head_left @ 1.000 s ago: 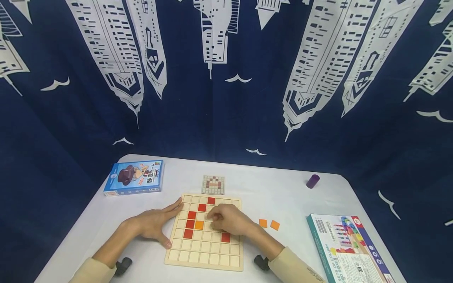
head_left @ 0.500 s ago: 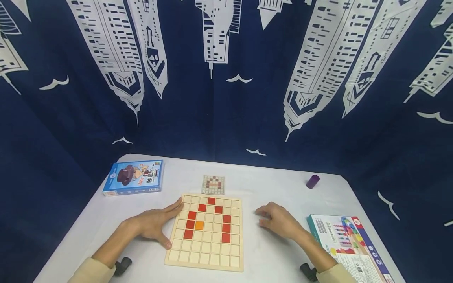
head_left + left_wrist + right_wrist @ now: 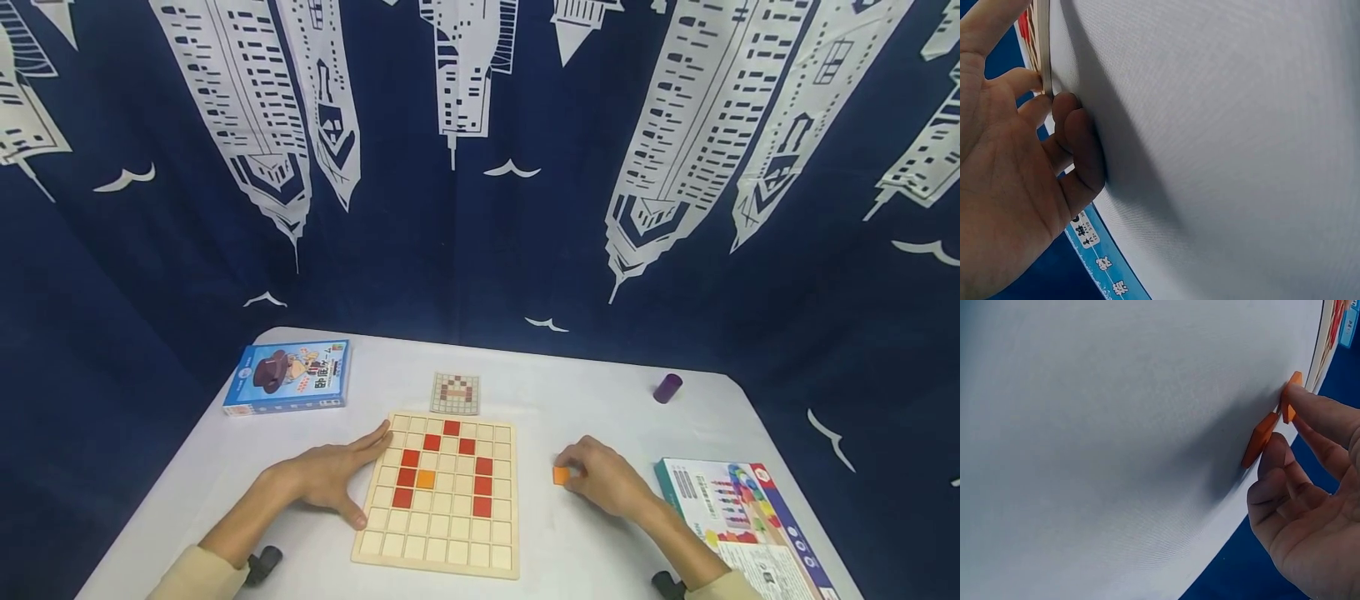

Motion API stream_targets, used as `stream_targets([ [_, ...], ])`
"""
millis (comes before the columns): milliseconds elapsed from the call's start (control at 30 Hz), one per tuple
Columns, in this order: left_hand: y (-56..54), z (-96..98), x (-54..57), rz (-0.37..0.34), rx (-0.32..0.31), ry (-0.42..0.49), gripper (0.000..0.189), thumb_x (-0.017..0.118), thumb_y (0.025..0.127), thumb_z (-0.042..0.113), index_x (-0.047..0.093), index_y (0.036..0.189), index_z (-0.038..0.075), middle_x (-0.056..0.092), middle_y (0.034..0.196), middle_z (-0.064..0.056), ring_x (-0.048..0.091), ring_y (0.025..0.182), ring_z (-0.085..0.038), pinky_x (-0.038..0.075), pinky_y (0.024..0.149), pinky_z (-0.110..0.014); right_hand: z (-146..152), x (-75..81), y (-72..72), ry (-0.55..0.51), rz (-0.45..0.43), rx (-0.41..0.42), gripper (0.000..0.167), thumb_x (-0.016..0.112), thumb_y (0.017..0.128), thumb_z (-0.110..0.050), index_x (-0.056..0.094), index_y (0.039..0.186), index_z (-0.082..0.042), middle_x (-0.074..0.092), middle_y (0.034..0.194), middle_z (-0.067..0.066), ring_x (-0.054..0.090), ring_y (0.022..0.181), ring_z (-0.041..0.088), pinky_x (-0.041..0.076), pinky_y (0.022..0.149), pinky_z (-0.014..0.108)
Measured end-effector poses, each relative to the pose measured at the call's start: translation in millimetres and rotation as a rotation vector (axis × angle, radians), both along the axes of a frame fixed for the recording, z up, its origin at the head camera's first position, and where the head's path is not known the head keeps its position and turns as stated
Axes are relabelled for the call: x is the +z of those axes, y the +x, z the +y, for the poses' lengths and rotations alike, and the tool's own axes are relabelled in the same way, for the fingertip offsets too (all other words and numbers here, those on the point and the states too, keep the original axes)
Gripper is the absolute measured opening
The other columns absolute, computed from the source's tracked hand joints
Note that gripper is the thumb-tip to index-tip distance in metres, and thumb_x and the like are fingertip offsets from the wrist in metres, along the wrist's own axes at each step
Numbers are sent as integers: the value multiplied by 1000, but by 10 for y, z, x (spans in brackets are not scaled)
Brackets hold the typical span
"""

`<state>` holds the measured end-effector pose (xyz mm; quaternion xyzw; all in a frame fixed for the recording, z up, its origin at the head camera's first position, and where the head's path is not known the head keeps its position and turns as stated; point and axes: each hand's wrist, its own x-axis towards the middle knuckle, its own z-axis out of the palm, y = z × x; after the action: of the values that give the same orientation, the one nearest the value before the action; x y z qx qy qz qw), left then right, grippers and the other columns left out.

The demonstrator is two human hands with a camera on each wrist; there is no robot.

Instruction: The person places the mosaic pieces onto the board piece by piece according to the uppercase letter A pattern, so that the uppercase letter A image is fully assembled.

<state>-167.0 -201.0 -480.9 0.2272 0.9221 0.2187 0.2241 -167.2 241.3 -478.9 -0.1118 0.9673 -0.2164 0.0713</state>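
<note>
A wooden grid board (image 3: 435, 550) lies mid-table, with several red square tiles (image 3: 483, 485) and one orange tile (image 3: 425, 480) set in its cells. My left hand (image 3: 324, 477) rests along the board's left edge, thumb and fingers spread apart. In the left wrist view, the fingers touch the board's side (image 3: 1045, 44). To the right of the board, my right hand (image 3: 600, 477) pinches a loose orange square tile (image 3: 561, 476) between thumb and finger. The right wrist view has a second orange tile (image 3: 1260, 440) on the table beside the fingers; in the head view the hand hides it.
A small pattern card (image 3: 454, 393) lies behind the board. At the back left is a blue game box (image 3: 288, 375). A purple cylinder (image 3: 667, 388) lies at the back right, and a teal-edged box (image 3: 742, 517) sits at the right edge.
My right hand leaves the board and moves right to the loose orange tiles, where it grips one. More red tiles on the board's right side are uncovered. The left hand stays on the board's edge.
</note>
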Motion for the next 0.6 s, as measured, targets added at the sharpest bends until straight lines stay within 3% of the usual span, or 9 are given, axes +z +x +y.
stream_targets([
  [400, 0, -7, 0, 3, -7, -2, 131, 91, 54, 58, 25, 161, 20, 5, 170, 2, 34, 147, -38, 38, 107, -65, -52, -32, 1, -25, 7, 25, 31, 79, 78, 1, 68, 91, -24, 62, 85, -13, 56, 78, 8, 51, 72, 29],
  [600, -6, -5, 2, -9, -3, -3, 132, 91, 54, 60, 25, 161, 20, 5, 170, 2, 33, 148, -38, 37, 107, -66, -61, -30, 10, -73, -4, 32, 26, 78, 80, -2, 68, 91, -24, 63, 82, -13, 55, 73, 6, 49, 65, 22],
])
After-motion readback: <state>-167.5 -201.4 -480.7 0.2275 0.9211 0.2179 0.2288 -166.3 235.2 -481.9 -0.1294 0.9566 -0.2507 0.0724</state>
